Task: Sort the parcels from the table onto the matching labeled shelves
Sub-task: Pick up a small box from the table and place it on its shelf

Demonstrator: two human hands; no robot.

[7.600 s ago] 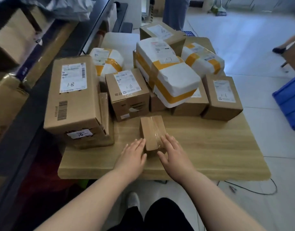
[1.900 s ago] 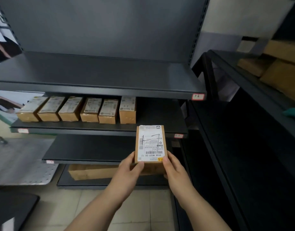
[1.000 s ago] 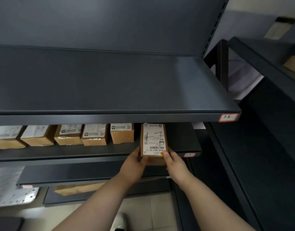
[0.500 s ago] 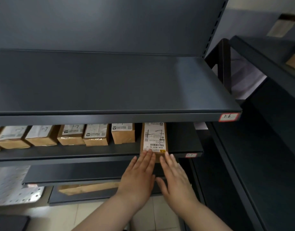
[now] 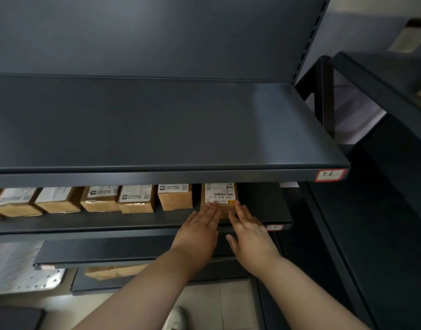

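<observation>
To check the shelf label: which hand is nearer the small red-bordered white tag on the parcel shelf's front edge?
Right. The right hand lies just left of the red-bordered white tag; the left hand is farther left, beyond the right hand.

The top shelf (image 5: 157, 125) was dark grey painted metal, smooth and matt with a faint sheen near its front edge, and the shelf below (image 5: 97, 223) had the same finish. The parcel (image 5: 220, 195) at the end of the row was plain matt brown cardboard with a white paper label, like the other boxes (image 5: 137, 201) beside it, one of which showed a strip of glossy clear tape. The shelf tag (image 5: 330, 175) was white paper edged in red, the floor (image 5: 204, 298) was pale smooth tile, and a light perforated sheet (image 5: 16, 265) at lower left looked like metal.
</observation>
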